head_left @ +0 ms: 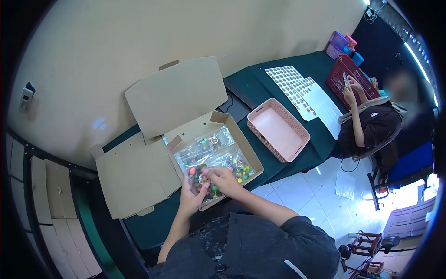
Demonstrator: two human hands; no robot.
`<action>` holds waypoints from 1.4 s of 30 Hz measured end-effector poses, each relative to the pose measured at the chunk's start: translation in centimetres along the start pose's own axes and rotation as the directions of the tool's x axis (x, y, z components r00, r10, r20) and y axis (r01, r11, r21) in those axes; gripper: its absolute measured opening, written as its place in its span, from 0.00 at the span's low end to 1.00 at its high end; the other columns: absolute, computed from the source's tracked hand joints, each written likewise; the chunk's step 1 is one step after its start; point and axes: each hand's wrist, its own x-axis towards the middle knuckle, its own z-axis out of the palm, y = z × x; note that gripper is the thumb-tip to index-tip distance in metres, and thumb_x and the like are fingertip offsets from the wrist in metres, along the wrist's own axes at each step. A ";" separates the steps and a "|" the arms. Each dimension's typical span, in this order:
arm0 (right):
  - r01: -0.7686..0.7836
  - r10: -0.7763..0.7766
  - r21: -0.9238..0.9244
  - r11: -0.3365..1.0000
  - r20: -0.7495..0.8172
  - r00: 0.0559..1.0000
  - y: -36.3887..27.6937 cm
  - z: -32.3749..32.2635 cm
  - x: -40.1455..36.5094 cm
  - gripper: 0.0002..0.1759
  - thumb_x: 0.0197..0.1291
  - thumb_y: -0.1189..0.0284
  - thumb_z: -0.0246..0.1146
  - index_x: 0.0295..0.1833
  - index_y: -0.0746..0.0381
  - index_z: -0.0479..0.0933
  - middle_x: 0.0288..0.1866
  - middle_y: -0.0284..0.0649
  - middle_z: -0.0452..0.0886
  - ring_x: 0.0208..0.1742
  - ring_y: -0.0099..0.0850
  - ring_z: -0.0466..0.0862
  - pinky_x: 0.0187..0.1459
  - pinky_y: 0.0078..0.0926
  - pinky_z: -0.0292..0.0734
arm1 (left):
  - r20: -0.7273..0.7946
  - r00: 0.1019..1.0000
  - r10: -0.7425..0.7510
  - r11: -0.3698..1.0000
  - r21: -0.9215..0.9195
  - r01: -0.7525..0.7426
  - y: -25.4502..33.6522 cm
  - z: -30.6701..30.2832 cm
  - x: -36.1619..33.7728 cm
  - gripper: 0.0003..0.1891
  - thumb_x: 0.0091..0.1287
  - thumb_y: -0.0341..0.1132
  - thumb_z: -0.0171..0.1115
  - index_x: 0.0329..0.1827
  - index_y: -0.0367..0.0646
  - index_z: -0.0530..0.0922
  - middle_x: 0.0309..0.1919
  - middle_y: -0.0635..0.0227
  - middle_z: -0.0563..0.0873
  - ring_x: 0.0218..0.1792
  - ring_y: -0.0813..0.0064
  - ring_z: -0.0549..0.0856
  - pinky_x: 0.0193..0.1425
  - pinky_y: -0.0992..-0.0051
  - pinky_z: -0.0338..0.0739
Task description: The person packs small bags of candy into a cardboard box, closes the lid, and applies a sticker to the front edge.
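Observation:
Over the open cardboard box (258, 168), my left hand (189, 199) grips a clear plastic packet (193, 173) of colorful round pieces, which look like candies. A small round sticker (202, 179) with a brown print shows on this packet, between my hands. My right hand (225, 182) has its fingers closed at the sticker and the packet's upper part; its fingertips are partly hidden. Beneath and beyond my hands, several similar clear packets (236, 163) lie in the box, some with round stickers on them.
A pink plastic basket (297, 151) stands right of the box on the dark green tablecloth (253, 79). Beyond it lie sheets of round stickers (290, 88). A seated person (371, 123) holds something small beside a maroon basket (341, 69). Flat cardboard (134, 176) lies at left.

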 end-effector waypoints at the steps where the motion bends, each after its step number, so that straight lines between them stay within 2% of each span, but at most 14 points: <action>1: -0.040 0.040 0.017 0.999 -0.020 0.999 0.2 -0.2 0.0 0.21 0.63 0.60 0.58 0.39 0.70 0.79 0.27 0.33 0.79 0.29 0.18 0.74 0.31 0.18 0.71 | 0.003 1.000 -0.003 1.000 0.003 0.003 -0.2 0.0 0.0 0.27 0.65 0.26 0.55 0.64 0.41 0.54 0.51 0.61 0.72 0.44 0.75 0.79 0.41 0.76 0.79; 6: 0.044 -0.045 0.045 0.998 0.005 0.999 -0.8 1.1 -0.8 0.18 0.64 0.63 0.57 0.43 0.71 0.77 0.30 0.34 0.80 0.32 0.19 0.76 0.33 0.18 0.72 | -0.161 0.982 -0.096 0.969 -0.240 0.055 0.3 0.2 -0.3 0.24 0.68 0.35 0.54 0.64 0.41 0.57 0.45 0.64 0.77 0.39 0.79 0.80 0.40 0.81 0.77; 10: 0.091 -0.093 0.039 0.995 0.041 0.995 -1.2 1.4 -1.3 0.17 0.65 0.66 0.55 0.48 0.71 0.75 0.35 0.35 0.80 0.34 0.18 0.78 0.35 0.18 0.74 | -0.241 0.970 -0.026 0.999 -0.053 0.013 0.2 0.2 -0.3 0.21 0.70 0.43 0.50 0.61 0.41 0.63 0.38 0.70 0.78 0.30 0.87 0.75 0.32 0.87 0.70; 14: 0.025 -0.036 0.122 0.992 0.086 0.996 -0.2 0.7 -0.9 0.18 0.66 0.65 0.54 0.50 0.71 0.74 0.38 0.35 0.80 0.37 0.18 0.77 0.38 0.17 0.74 | -0.245 0.966 -0.087 0.989 -0.136 0.055 -0.5 -0.1 -0.5 0.24 0.71 0.48 0.45 0.62 0.41 0.62 0.34 0.74 0.77 0.28 0.89 0.72 0.31 0.88 0.67; 15: -0.012 -0.014 0.251 0.968 0.101 0.995 0.0 0.7 -0.8 0.18 0.66 0.65 0.53 0.50 0.71 0.74 0.38 0.35 0.79 0.38 0.18 0.77 0.38 0.17 0.74 | -0.247 0.965 -0.084 0.989 -0.136 0.052 -0.6 -0.2 -0.5 0.24 0.71 0.48 0.45 0.62 0.41 0.62 0.34 0.74 0.77 0.28 0.89 0.72 0.31 0.88 0.67; 23: -0.027 0.030 -0.044 0.999 0.081 0.996 -1.3 -0.2 -0.7 0.16 0.64 0.67 0.57 0.50 0.69 0.73 0.41 0.35 0.78 0.41 0.19 0.77 0.44 0.19 0.73 | -0.011 0.999 -0.038 0.996 -0.081 0.037 1.3 0.8 -0.7 0.25 0.64 0.23 0.55 0.62 0.39 0.57 0.52 0.62 0.70 0.45 0.78 0.78 0.47 0.78 0.76; 25: 0.157 -0.151 0.187 0.970 -0.045 0.988 -1.5 0.5 -0.4 0.15 0.63 0.67 0.58 0.47 0.67 0.74 0.39 0.35 0.79 0.38 0.19 0.77 0.43 0.19 0.73 | 0.008 1.000 0.006 1.000 -0.007 -0.006 1.1 0.2 -0.8 0.27 0.63 0.25 0.57 0.64 0.40 0.57 0.54 0.62 0.70 0.45 0.78 0.78 0.46 0.78 0.76; 27: 0.193 -0.174 0.200 0.961 -0.108 0.979 -1.8 0.0 0.0 0.13 0.61 0.67 0.61 0.43 0.66 0.76 0.36 0.34 0.80 0.36 0.19 0.77 0.43 0.19 0.72 | 0.124 0.979 -0.160 0.932 0.347 0.108 1.3 -0.4 -0.7 0.31 0.60 0.27 0.61 0.66 0.40 0.57 0.55 0.62 0.70 0.46 0.77 0.77 0.47 0.78 0.75; 29: 0.157 -0.147 0.091 0.983 -0.110 0.983 -1.2 -1.2 0.2 0.11 0.59 0.70 0.63 0.42 0.67 0.77 0.39 0.37 0.81 0.41 0.23 0.78 0.47 0.19 0.70 | 0.101 0.983 -0.153 0.949 0.294 0.118 0.8 -0.1 -0.8 0.33 0.58 0.28 0.64 0.66 0.41 0.59 0.55 0.63 0.71 0.47 0.76 0.77 0.47 0.77 0.73; 31: 0.114 -0.113 0.005 0.994 -0.098 0.989 -1.5 -1.2 -0.1 0.10 0.56 0.73 0.64 0.40 0.68 0.79 0.39 0.38 0.82 0.40 0.24 0.79 0.46 0.21 0.71 | -0.036 0.959 0.281 0.709 0.681 -0.182 -0.1 -0.1 -0.5 0.23 0.58 0.28 0.64 0.57 0.38 0.70 0.52 0.62 0.75 0.48 0.74 0.77 0.49 0.75 0.72; 32: 0.155 -0.163 -0.147 0.977 -0.044 0.986 -1.8 -0.9 -0.4 0.08 0.56 0.73 0.64 0.38 0.68 0.79 0.37 0.39 0.82 0.39 0.24 0.79 0.45 0.21 0.72 | -0.034 0.959 0.281 0.709 0.681 -0.184 -0.9 -0.6 -0.3 0.23 0.58 0.28 0.64 0.57 0.38 0.70 0.52 0.62 0.75 0.48 0.74 0.77 0.49 0.75 0.72; 34: 0.178 -0.191 -0.259 0.949 -0.022 0.981 -1.5 -0.1 -1.0 0.08 0.55 0.73 0.64 0.35 0.68 0.81 0.35 0.41 0.83 0.39 0.23 0.80 0.45 0.21 0.72 | -0.161 0.978 0.133 0.964 0.248 -0.091 -1.7 -2.0 0.0 0.10 0.60 0.30 0.63 0.42 0.35 0.78 0.44 0.61 0.80 0.47 0.71 0.78 0.52 0.71 0.71; 38: 0.205 -0.190 -0.212 0.955 0.091 0.978 -1.5 -0.5 -0.8 0.09 0.57 0.73 0.63 0.40 0.66 0.81 0.34 0.40 0.82 0.38 0.23 0.79 0.43 0.22 0.71 | -0.170 0.964 0.203 0.918 0.376 -0.126 0.4 -3.1 -0.1 0.08 0.62 0.35 0.62 0.33 0.37 0.80 0.32 0.64 0.84 0.44 0.68 0.81 0.56 0.69 0.68; 42: 0.256 -0.177 -0.295 0.921 0.271 0.946 -2.1 0.3 -1.4 0.13 0.61 0.69 0.59 0.48 0.64 0.79 0.35 0.41 0.79 0.37 0.29 0.78 0.40 0.26 0.74 | -0.181 0.969 0.166 0.904 0.420 -0.076 1.8 -4.2 -0.5 0.15 0.67 0.43 0.54 0.34 0.40 0.81 0.37 0.64 0.85 0.52 0.68 0.79 0.60 0.67 0.67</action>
